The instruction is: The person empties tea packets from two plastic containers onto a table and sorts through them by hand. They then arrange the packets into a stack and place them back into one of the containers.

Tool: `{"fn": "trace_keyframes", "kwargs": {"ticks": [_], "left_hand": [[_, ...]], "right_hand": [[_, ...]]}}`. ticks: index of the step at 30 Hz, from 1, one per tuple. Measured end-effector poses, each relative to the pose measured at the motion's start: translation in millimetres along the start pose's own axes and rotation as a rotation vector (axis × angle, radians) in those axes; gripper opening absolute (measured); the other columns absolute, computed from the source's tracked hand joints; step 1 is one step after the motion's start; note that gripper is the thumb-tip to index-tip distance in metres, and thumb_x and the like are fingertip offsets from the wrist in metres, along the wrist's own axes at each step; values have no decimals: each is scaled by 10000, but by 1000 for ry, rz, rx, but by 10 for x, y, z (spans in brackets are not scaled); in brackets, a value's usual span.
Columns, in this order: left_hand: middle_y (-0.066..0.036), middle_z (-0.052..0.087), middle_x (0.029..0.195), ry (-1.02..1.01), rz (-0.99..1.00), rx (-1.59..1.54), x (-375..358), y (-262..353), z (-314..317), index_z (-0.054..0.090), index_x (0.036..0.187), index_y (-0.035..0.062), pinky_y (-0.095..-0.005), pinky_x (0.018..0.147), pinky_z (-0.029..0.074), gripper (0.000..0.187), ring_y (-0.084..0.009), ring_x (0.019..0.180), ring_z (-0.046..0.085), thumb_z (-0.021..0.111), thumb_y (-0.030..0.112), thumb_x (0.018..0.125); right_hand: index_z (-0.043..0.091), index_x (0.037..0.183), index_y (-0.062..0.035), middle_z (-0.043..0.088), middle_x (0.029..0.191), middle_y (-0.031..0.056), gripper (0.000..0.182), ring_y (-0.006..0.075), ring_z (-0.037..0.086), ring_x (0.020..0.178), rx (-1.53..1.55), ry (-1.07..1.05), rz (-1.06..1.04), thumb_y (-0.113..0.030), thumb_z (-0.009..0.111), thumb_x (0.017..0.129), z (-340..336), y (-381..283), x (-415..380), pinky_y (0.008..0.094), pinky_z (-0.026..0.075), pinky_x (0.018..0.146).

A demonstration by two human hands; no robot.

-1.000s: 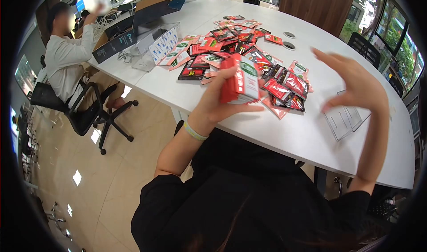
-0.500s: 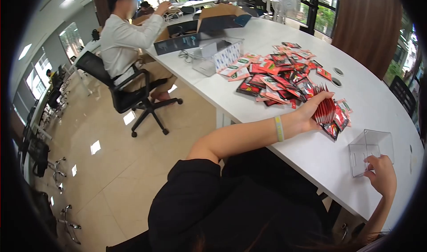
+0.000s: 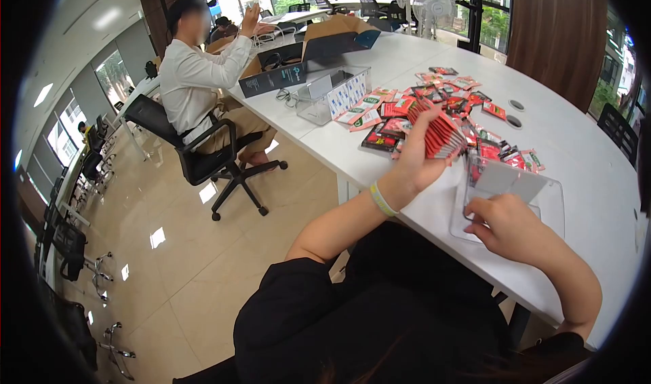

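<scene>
My left hand (image 3: pixel 415 165), wearing a yellowish wristband, is wrapped round a fanned stack of red sachets (image 3: pixel 441 136), edges facing up. Behind and below it, loose red and pink sachets (image 3: pixel 395 108) spread over the white table. My right hand (image 3: pixel 510 226) has its fingers curled at the left near side of a clear plastic box (image 3: pixel 510 178), gripping it close to the table's front edge. The box overlaps a few sachets at its far left corner in this view.
Another clear container (image 3: pixel 312 107) with a patterned card stands left of the pile. Beyond it sits an open dark cardboard box (image 3: pixel 274 79). A person in a white shirt (image 3: pixel 196 65) sits on a black chair (image 3: pixel 203 146) at the left table edge.
My left hand has lifted the sachet stack up and to the left, off the near part of the pile. My right hand has drawn the clear box leftward, closer to the sachets.
</scene>
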State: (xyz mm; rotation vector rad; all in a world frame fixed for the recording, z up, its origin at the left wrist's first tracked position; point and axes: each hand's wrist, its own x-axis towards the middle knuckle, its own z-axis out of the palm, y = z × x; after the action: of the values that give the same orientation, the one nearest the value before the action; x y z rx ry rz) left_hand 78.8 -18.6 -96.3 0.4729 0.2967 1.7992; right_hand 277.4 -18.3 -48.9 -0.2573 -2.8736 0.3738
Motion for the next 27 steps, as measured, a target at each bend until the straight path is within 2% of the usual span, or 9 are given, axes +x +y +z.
{"fn": "trace_keyframes", "kwargs": {"ticks": [4, 6, 11, 17, 21, 22, 23, 26, 27], "left_hand": [[-115, 566, 988, -137, -15, 44, -199, 169, 102, 510, 1038, 52, -406, 895, 398, 356, -294, 1002, 521, 551, 315, 802], [-165, 522, 1088, -256, -56, 98, -204, 218, 112, 411, 1175, 8, -435, 928, 380, 468, -305, 1018, 519, 510, 289, 813], [-202, 515, 1111, -486, -71, 271, -124, 211, 237, 383, 1201, -14, -421, 916, 402, 497, -319, 1030, 524, 536, 190, 775], [-107, 543, 956, -626, -204, 717, -165, 229, 557, 434, 1088, -23, -278, 735, 473, 518, -157, 869, 563, 686, 133, 664], [-119, 509, 999, -720, -186, 761, -128, 168, 509, 251, 1206, -38, -266, 789, 437, 799, -154, 925, 532, 745, 167, 613], [-72, 527, 927, -689, -187, 741, -175, 157, 523, 183, 1268, 5, -264, 775, 434, 895, -144, 866, 542, 754, 91, 585], [-72, 527, 927, -689, -184, 738, -182, 146, 517, 183, 1268, 5, -264, 775, 434, 895, -144, 866, 542, 754, 91, 585], [-141, 479, 1093, -850, -54, 742, -81, 43, 458, -202, 1306, 22, -292, 894, 372, 1268, -198, 1012, 491, 807, 86, 539], [-141, 479, 1093, -852, -48, 742, -78, 36, 463, -202, 1306, 22, -292, 894, 372, 1268, -198, 1012, 491, 807, 86, 539]], "right_hand": [[557, 783, -10, 585, 656, 134, 226, 316, 580, 668, 67, -46, -10, -141, 695, 660, -72, -157, 155, 392, 439, 586], [544, 789, -25, 589, 779, 102, 325, 302, 555, 836, 7, 253, -50, -192, 742, 593, -300, -248, 184, 395, 426, 678], [470, 1145, -34, 484, 1163, 135, 736, 314, 431, 1121, -105, 589, -168, -163, 764, 482, -586, -165, 287, 381, 341, 933], [364, 1277, -36, 407, 1285, 136, 878, 288, 395, 1183, 30, 254, -215, -140, 744, 492, -739, -43, 289, 371, 294, 990], [437, 1216, -32, 504, 1078, 91, 801, 233, 499, 959, -24, 224, -128, -63, 700, 460, -831, -43, 273, 314, 363, 868], [508, 1055, -18, 506, 927, 74, 638, 205, 494, 831, -11, 246, -194, -38, 670, 439, -783, -36, 301, 292, 385, 771], [508, 1055, -18, 506, 927, 74, 638, 205, 494, 831, -13, 243, -194, -38, 670, 439, -760, -56, 310, 292, 385, 771], [454, 814, -26, 516, 854, 100, 440, 228, 515, 769, 88, 199, -179, -39, 665, 428, -655, -81, 315, 283, 419, 683], [454, 814, -26, 516, 854, 100, 440, 228, 515, 769, 83, 197, -182, -39, 665, 428, -625, -102, 303, 283, 419, 683]]}}
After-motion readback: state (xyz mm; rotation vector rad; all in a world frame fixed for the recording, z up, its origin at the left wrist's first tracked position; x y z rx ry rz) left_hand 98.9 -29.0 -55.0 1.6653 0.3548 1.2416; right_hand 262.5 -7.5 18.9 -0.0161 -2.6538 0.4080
